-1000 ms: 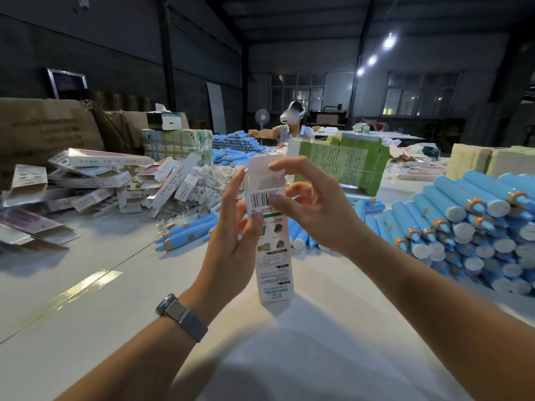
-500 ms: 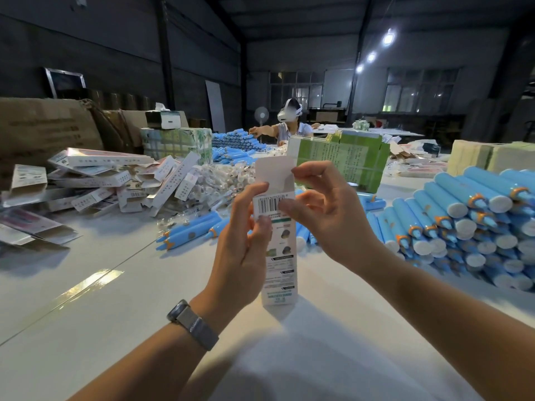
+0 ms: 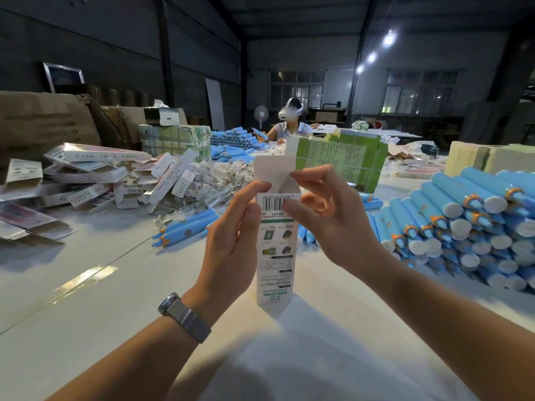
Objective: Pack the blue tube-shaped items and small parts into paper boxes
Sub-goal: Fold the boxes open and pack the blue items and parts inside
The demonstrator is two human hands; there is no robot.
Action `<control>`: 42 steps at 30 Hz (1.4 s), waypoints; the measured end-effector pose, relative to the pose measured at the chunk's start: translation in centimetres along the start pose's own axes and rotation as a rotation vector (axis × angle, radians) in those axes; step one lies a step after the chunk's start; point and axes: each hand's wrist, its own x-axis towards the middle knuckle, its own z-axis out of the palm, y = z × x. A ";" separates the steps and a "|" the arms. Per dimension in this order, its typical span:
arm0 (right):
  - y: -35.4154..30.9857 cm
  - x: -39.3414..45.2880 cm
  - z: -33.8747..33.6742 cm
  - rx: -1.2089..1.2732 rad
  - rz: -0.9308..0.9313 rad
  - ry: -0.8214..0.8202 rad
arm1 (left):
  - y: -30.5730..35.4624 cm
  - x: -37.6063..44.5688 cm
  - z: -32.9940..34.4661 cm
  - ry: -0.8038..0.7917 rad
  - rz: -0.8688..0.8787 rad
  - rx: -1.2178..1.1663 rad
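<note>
Now | both hands [image 3: 231,241] [image 3: 327,215] grip upright paper box [image 3: 275,256], top flap open | bare table [image 3: 86,328] L, blue tubes [image 3: 463,224] R

A dim warehouse packing floor: stacked blue tubes [image 3: 463,215], heaped paper boxes [image 3: 95,175], cardboard cartons [image 3: 43,123].

The paper box [image 3: 275,241] is showing a barcode near its top, with small green and black print below; the lettering is too small to read. Print on the green cartons [image 3: 344,157] is likewise illegible.
</note>
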 end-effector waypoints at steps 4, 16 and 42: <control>0.0 -0.1 0.1 0.018 0.024 0.009 | 0.1 0.0 0.1 -0.007 0.025 -0.023; -0.3 -0.1 -0.5 -0.061 -0.017 0.027 | 0.4 -0.2 0.7 -0.011 0.074 -0.004; -0.6 0.0 -0.7 -0.188 -0.066 -0.017 | 1.3 0.0 0.6 -0.019 0.044 0.030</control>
